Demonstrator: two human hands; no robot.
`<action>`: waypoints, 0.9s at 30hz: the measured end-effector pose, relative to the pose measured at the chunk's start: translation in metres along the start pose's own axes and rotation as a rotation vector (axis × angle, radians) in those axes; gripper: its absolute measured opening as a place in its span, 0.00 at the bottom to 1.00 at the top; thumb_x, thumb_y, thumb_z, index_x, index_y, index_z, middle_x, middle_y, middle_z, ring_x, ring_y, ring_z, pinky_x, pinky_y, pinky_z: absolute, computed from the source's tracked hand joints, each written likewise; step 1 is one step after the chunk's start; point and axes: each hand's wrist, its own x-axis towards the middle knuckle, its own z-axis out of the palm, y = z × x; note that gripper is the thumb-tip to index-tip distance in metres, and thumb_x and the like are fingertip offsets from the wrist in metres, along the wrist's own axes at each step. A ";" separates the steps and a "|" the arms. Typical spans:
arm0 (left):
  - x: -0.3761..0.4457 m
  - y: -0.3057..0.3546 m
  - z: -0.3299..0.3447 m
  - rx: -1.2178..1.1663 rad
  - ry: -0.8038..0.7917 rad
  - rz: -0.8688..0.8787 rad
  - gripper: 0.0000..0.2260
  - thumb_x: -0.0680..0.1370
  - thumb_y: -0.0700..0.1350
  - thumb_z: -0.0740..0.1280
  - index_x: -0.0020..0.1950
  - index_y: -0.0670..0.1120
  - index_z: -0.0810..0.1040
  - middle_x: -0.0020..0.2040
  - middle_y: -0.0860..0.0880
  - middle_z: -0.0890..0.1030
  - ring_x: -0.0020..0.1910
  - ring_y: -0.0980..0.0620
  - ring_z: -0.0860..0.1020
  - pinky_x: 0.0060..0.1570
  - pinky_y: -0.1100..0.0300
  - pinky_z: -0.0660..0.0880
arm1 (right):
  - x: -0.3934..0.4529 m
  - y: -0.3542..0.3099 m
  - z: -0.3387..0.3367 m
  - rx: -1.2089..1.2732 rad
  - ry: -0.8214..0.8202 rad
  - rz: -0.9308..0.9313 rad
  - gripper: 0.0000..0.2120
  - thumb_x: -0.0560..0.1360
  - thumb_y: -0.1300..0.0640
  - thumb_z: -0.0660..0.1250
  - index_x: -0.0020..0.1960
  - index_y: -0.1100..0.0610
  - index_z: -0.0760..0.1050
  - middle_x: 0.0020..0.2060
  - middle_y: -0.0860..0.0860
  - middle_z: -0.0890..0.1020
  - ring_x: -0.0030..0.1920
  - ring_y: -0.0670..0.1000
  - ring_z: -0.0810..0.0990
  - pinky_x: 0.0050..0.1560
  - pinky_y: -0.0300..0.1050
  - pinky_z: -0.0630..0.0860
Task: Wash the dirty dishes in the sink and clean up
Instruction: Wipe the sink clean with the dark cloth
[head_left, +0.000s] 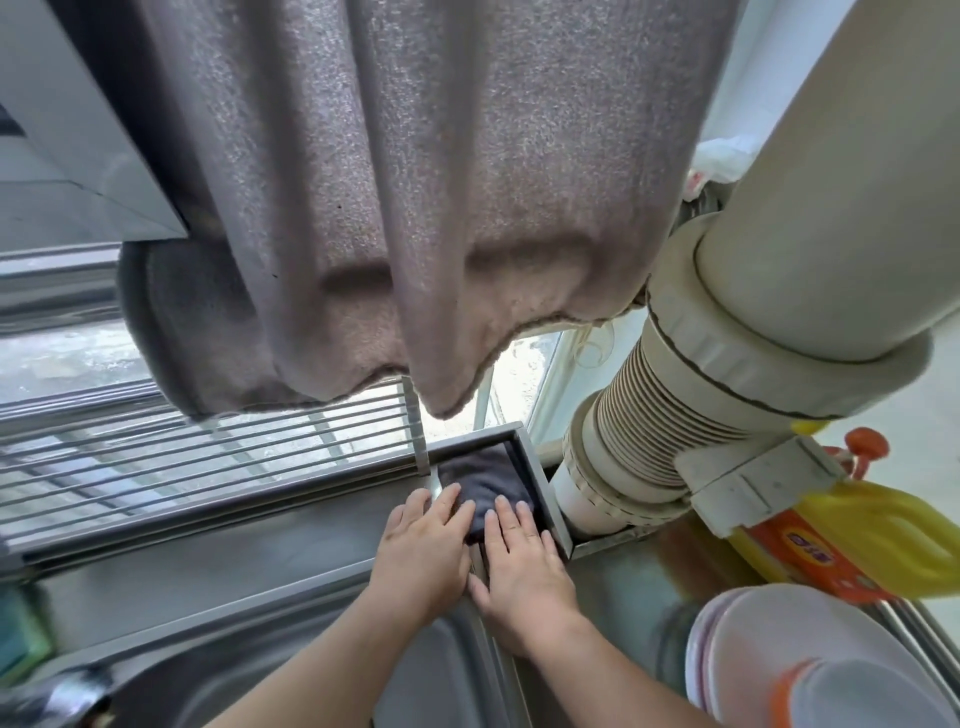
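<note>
Both hands (470, 540) press flat on the dark cloth (485, 483) inside the metal tray's (540, 483) corner.

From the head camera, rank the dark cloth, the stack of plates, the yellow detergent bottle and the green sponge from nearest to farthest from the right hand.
1. Dark cloth: under the fingertips of the right hand, in the metal tray.
2. Stack of plates: lower right on the counter.
3. Yellow detergent bottle: far right, behind the plates.
4. Green sponge: far left edge, beyond the sink.
</note>
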 end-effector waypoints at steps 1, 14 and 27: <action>-0.006 -0.002 0.004 -0.027 0.017 0.022 0.26 0.81 0.53 0.55 0.80 0.56 0.66 0.82 0.53 0.64 0.77 0.42 0.64 0.75 0.48 0.63 | -0.002 0.000 -0.003 -0.009 -0.015 -0.011 0.41 0.83 0.37 0.53 0.84 0.56 0.38 0.83 0.49 0.35 0.82 0.53 0.33 0.82 0.57 0.41; -0.140 0.046 0.005 -0.440 -0.231 0.103 0.22 0.79 0.45 0.63 0.72 0.59 0.78 0.70 0.58 0.78 0.69 0.57 0.75 0.68 0.67 0.68 | -0.220 0.057 0.081 0.829 0.289 0.362 0.26 0.75 0.51 0.68 0.49 0.14 0.71 0.51 0.13 0.72 0.57 0.31 0.78 0.59 0.23 0.69; -0.137 0.226 -0.008 -1.008 -0.450 -0.113 0.30 0.82 0.49 0.66 0.83 0.57 0.60 0.76 0.48 0.70 0.70 0.45 0.73 0.65 0.55 0.72 | -0.316 0.226 0.013 1.405 0.608 0.835 0.13 0.83 0.51 0.61 0.65 0.52 0.77 0.53 0.55 0.80 0.55 0.58 0.78 0.60 0.58 0.73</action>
